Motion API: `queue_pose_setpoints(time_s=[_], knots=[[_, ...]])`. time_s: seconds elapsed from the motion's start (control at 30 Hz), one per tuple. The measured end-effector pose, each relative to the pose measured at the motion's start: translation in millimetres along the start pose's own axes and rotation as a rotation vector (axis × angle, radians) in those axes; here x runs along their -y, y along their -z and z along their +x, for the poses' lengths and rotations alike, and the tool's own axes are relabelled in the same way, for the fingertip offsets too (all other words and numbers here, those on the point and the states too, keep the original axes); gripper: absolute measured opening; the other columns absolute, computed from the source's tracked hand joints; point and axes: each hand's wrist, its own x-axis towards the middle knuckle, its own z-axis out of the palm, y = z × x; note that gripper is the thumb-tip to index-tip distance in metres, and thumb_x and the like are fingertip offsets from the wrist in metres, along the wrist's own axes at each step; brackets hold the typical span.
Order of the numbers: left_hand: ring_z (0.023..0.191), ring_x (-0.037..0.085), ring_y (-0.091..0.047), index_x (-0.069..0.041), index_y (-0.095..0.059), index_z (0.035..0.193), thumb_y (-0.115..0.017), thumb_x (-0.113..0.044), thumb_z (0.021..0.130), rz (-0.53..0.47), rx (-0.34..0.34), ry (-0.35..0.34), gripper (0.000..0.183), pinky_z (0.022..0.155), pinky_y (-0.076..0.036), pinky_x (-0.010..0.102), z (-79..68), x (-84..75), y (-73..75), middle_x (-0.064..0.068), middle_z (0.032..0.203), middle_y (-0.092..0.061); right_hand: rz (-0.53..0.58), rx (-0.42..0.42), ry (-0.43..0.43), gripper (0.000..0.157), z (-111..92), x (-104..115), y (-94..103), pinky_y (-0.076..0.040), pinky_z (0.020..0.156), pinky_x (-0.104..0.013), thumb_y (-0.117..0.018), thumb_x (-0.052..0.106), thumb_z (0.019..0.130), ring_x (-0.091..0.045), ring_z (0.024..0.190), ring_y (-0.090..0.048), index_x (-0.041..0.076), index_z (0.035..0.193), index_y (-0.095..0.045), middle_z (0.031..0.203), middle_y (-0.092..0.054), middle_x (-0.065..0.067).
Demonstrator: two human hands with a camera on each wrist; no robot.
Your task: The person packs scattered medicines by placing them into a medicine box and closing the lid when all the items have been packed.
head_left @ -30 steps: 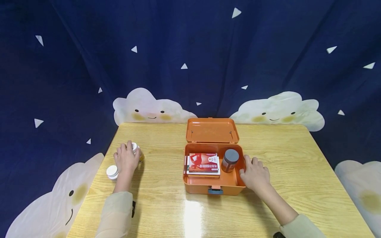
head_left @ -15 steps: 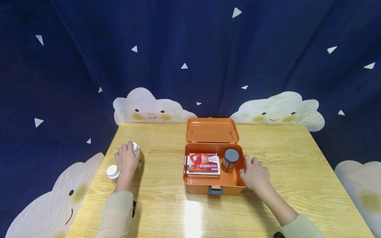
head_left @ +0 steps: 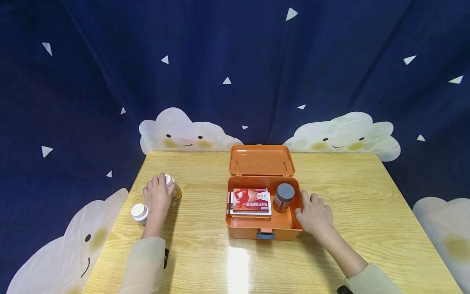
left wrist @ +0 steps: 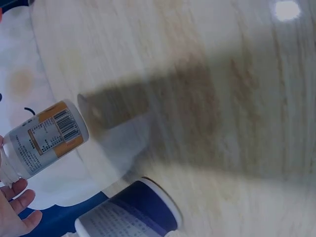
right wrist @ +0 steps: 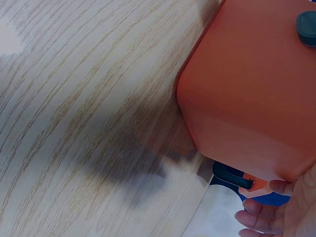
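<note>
My left hand (head_left: 158, 195) grips a white-capped pill bottle (head_left: 177, 192) near its top, at the table's left side. In the left wrist view, this pill bottle (left wrist: 48, 140) shows an orange and white label with a barcode; whether its base touches the table I cannot tell. Beside that hand's wrist stands a second white pill bottle (head_left: 139, 212), with a dark blue label (left wrist: 143, 210). My right hand (head_left: 316, 214) holds the right rim of an open orange medicine box (head_left: 245, 233), thumb over the edge. The right wrist view shows fingertips (right wrist: 281, 187) at the box's side wall (right wrist: 247, 98).
Inside the medicine box lie stacked medicine packets, a red and white packet (head_left: 253, 200) on top, left of a brown jar (head_left: 284, 198) with a grey lid. The box's lid (head_left: 261, 161) leans back. A dark blue curtain (head_left: 235, 61) hangs behind the wooden table (head_left: 205, 253).
My left hand has shifted slightly right with the pill bottle, and more of the bottle's yellow label shows. The right hand and the box have stayed put.
</note>
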Motion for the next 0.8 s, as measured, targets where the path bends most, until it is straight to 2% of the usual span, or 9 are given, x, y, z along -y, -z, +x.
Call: queue_pose_setpoints(time_s=[0.27, 0.47, 0.8], knots=[[0.101, 0.039, -0.043, -0.003, -0.046, 0.122, -0.049, -0.034, 0.088, -0.023, -0.035, -0.033, 0.046, 0.087, -0.032, 0.052, 2.8, -15.1, 9.9, 0.020, 0.108, -0.049, 0.002, -0.013, 0.003, 0.049, 0, -1, -0.2, -0.039, 0.064, -0.053, -0.048, 0.023, 0.083, -0.042, 0.089, -0.048, 0.005, 0.126, -0.035, 0.101, -0.046, -0.024], [0.100, 0.038, -0.043, -0.002, -0.047, 0.121, -0.050, -0.033, 0.087, -0.038, -0.058, -0.083, 0.046, 0.086, -0.033, 0.051, 4.3, -27.5, 16.5, 0.019, 0.106, -0.051, -0.002, -0.008, -0.001, 0.049, -1, 0, -0.3, -0.040, 0.066, -0.053, -0.048, 0.024, 0.083, -0.042, 0.091, -0.048, 0.005, 0.127, -0.035, 0.103, -0.046, -0.024], [0.098, 0.037, -0.046, -0.003, -0.050, 0.119, -0.053, -0.031, 0.086, -0.060, -0.103, -0.166, 0.044, 0.089, -0.034, 0.050, 6.7, -60.6, 37.9, 0.018, 0.105, -0.053, -0.007, 0.004, -0.006, 0.050, 0, 0, 0.6, -0.039, 0.067, -0.054, -0.048, 0.024, 0.083, -0.043, 0.092, -0.048, 0.004, 0.127, -0.035, 0.103, -0.046, -0.025]])
